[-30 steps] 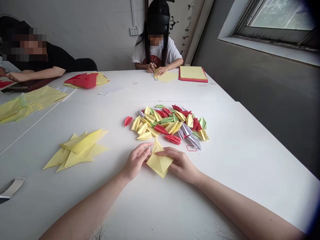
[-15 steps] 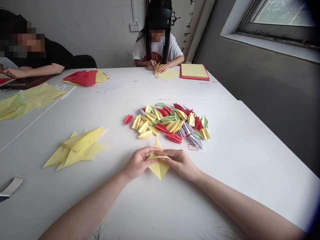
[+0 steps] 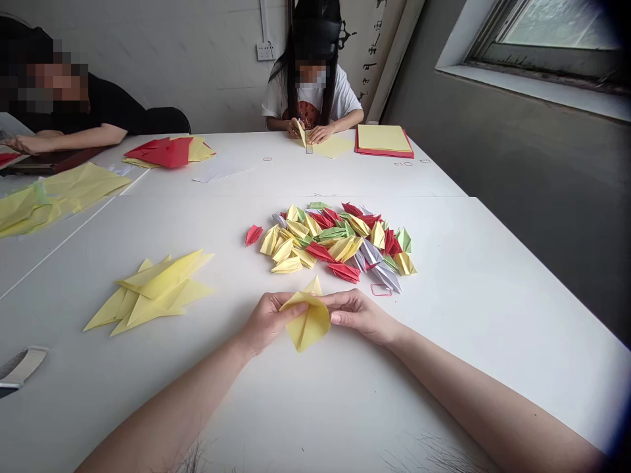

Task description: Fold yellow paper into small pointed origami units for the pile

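A partly folded sheet of yellow origami paper (image 3: 308,328) is held up over the white table, its lower part curved and a pointed tip rising behind. My left hand (image 3: 271,320) grips it on the left, thumb pressed on the front face and fingers behind. On the right edge, my right hand (image 3: 362,316) holds the sheet with its thumb at the rim and its index finger partly hidden behind. Just beyond the hands lies a pile of small folded paper pieces (image 3: 340,240) in yellow, red, green and pale purple. Several yellow folded sheets (image 3: 152,292) are stacked to the left.
Across the white table (image 3: 444,368), a person (image 3: 315,98) works with yellow paper and a ruler. Another person (image 3: 98,98) leans in at the far left. Red and yellow paper stacks (image 3: 384,139) sit at the back. A grey-white strap-like object (image 3: 24,369) lies at the left edge.
The yellow paper has turned and opened out toward me, its lower part now curved. My right thumb has moved from the paper's middle to its right edge.
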{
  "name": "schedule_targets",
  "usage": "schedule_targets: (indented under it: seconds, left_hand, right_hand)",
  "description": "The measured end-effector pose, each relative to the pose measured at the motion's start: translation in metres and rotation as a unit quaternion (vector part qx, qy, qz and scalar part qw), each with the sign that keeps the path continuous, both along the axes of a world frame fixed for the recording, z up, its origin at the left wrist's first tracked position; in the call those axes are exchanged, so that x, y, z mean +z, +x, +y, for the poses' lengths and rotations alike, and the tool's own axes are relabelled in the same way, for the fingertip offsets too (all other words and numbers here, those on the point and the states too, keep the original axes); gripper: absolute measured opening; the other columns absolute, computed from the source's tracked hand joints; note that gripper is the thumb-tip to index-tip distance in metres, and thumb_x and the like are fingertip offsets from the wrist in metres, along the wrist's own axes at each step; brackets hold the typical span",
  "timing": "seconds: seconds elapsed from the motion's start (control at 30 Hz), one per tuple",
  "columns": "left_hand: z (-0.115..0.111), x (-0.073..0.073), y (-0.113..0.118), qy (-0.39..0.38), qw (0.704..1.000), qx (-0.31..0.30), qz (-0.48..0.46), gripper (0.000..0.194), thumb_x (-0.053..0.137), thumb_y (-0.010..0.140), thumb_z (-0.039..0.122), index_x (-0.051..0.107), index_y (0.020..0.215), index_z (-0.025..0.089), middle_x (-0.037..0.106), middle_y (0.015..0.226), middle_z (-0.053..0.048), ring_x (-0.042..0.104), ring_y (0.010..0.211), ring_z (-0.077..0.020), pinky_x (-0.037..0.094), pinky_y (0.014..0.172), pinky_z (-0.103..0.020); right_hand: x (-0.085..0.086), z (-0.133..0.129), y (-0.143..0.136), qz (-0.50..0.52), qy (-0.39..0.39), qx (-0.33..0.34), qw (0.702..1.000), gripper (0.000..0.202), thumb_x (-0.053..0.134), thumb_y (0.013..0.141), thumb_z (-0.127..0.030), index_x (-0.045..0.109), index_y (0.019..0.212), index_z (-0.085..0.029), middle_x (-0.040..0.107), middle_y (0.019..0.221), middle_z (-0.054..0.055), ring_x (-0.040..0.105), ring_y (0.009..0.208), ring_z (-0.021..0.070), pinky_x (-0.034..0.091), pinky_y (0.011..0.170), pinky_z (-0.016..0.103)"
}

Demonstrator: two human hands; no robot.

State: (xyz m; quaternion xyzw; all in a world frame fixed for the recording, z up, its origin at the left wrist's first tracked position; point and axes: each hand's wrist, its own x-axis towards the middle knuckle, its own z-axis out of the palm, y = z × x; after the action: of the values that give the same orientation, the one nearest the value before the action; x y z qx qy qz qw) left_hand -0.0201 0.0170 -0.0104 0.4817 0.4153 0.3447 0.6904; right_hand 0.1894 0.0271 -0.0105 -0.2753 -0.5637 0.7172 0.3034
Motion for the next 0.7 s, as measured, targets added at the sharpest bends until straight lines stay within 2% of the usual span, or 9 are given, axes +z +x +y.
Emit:
schedule_targets:
  seconds: [0.1,0.2,0.33,0.43,0.53,0.7]
  left_hand:
    - [-0.001,-0.001,0.000,0.018,1.000,-0.014,0.022,0.036,0.065,0.076,0.046,0.074,0.093,0.016,0.070,0.083,-0.005,0.060,0.081,-0.0205,0.044,0.074,-0.029]
    - [-0.002,0.000,0.001,0.024,0.999,-0.013,0.025,0.036,0.065,0.077,0.046,0.074,0.094,0.015,0.068,0.078,-0.004,0.057,0.074,-0.0176,0.042,0.067,-0.027]
    - [-0.003,0.004,0.003,0.012,1.000,-0.015,-0.005,0.038,0.067,0.076,0.039,0.068,0.106,0.016,0.068,0.084,-0.005,0.060,0.078,-0.0185,0.044,0.070,-0.028]
    - [-0.004,0.008,0.004,0.004,0.998,-0.045,-0.035,0.045,0.069,0.075,0.034,0.061,0.116,0.016,0.069,0.088,-0.007,0.063,0.082,-0.0222,0.046,0.073,-0.031]
    - [-0.005,0.010,0.006,0.001,0.997,-0.054,-0.046,0.047,0.070,0.074,0.032,0.059,0.117,0.017,0.070,0.089,-0.007,0.065,0.086,-0.0247,0.048,0.075,-0.034]
    - [-0.007,0.012,0.008,0.006,0.998,-0.045,-0.039,0.039,0.068,0.077,0.030,0.059,0.112,0.016,0.068,0.090,-0.007,0.064,0.089,-0.0232,0.048,0.080,-0.034]
  right_hand:
    - [-0.002,0.000,-0.004,-0.004,-0.023,-0.027,0.999,0.040,0.076,0.069,-0.039,0.072,0.104,-0.019,0.074,0.098,0.007,0.067,0.096,0.0258,0.051,0.087,0.040]
    - [-0.003,-0.002,-0.008,-0.014,-0.026,-0.061,0.998,0.034,0.077,0.067,-0.035,0.075,0.096,-0.018,0.075,0.090,0.006,0.066,0.098,0.0277,0.053,0.084,0.039]
    - [-0.004,-0.006,-0.013,-0.015,-0.020,-0.098,0.995,0.031,0.076,0.070,-0.033,0.075,0.096,-0.018,0.075,0.089,0.005,0.067,0.094,0.0261,0.053,0.082,0.037]
    - [-0.005,-0.008,-0.015,-0.028,-0.015,-0.122,0.992,0.029,0.074,0.072,-0.033,0.075,0.096,-0.017,0.075,0.081,0.004,0.068,0.076,0.0207,0.055,0.073,0.033]
    - [-0.005,-0.009,-0.017,-0.033,-0.013,-0.138,0.990,0.027,0.073,0.074,-0.034,0.076,0.094,-0.016,0.073,0.071,0.003,0.064,0.062,0.0160,0.054,0.065,0.030]
    - [-0.005,-0.011,-0.019,-0.032,-0.022,-0.168,0.985,0.027,0.075,0.071,-0.035,0.076,0.090,-0.016,0.073,0.072,0.004,0.061,0.059,0.0137,0.052,0.061,0.027]
